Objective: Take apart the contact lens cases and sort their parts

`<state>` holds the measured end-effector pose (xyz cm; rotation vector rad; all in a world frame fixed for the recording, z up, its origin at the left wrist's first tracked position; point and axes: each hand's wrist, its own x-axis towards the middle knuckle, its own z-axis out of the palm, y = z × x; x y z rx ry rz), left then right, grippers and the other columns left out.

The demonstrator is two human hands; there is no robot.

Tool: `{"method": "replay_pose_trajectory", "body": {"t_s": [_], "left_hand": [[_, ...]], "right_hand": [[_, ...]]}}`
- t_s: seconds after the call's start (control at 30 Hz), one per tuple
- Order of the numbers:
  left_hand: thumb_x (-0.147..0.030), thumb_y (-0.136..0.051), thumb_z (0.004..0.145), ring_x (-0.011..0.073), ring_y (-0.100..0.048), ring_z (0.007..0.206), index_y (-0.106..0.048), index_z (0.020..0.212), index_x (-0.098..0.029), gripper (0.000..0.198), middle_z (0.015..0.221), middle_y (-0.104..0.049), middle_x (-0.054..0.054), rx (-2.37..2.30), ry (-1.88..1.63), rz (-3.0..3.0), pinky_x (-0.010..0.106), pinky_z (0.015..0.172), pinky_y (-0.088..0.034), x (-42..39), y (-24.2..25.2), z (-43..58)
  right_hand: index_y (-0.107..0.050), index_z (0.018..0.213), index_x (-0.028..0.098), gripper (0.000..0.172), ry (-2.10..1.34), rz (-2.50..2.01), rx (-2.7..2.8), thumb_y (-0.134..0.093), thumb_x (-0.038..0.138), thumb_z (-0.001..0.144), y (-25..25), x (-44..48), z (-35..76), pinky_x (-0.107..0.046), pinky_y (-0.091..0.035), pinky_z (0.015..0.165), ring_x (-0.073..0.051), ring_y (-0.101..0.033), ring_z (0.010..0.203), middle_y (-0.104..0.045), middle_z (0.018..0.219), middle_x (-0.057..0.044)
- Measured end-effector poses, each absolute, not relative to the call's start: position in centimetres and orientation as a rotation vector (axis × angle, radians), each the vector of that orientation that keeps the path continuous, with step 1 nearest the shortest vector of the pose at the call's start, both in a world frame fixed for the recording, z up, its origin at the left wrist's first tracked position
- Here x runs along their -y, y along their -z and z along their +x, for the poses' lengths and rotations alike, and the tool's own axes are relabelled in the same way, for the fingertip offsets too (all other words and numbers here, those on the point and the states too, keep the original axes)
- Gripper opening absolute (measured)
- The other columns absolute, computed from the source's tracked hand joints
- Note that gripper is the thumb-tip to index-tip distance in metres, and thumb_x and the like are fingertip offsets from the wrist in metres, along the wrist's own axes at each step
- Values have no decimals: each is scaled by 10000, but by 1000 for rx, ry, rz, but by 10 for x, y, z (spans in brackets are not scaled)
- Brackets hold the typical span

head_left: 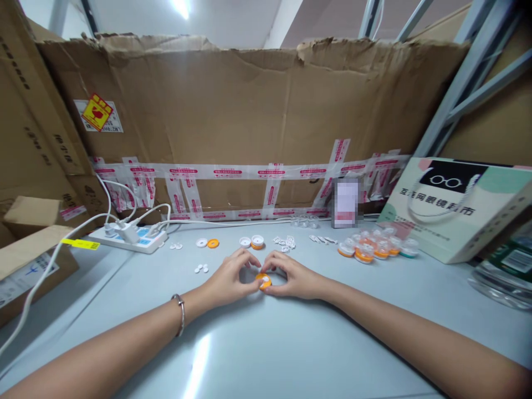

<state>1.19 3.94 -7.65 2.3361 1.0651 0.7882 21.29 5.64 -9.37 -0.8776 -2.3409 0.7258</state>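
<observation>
Both my hands meet at the middle of the grey table (266,343). My left hand (230,280) and my right hand (293,275) pinch a small round orange disc (263,280) with a white piece on top, fingers curled round it from either side. A silver bracelet (180,313) rings my left wrist. Just beyond my fingers lie a white disc (245,241) and an orange-and-white disc (257,241). Small white parts (285,242) lie scattered behind my right hand.
A pile of finished orange, white and teal discs (371,249) sits at the right. A white power strip (129,238) with cables lies at the back left. Taped cardboard (249,122) walls the back. A printed paper bag (457,208) leans at right. Cardboard boxes (29,244) stand at left.
</observation>
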Motion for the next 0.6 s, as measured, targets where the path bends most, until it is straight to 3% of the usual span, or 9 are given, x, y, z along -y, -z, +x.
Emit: {"method": "replay_pose_trajectory", "body": {"t_s": [0.13,0.6], "left_hand": [[-286,-609,736,145,-560,701,-622,754,-163,125,749,-595,18,-1054,-658,2270,239,636,-436,-43,78,11],[-319,-591,688,174,-603,638,-673,661,-181,163,665,-685,22,-1404,-460,2207,229,543,-400,-42,69,20]], "right_hand": [[-586,906,211,254,-704,-903,2352,-678,312,693,94,-55,212,-328,-410,835,-182,-510,896,-535,935,-37],[-530,741,205,195,-621,-913,2284,-694,245,643,96,-51,201,-324,-411,753,-179,-531,796,-577,826,-23]]}}
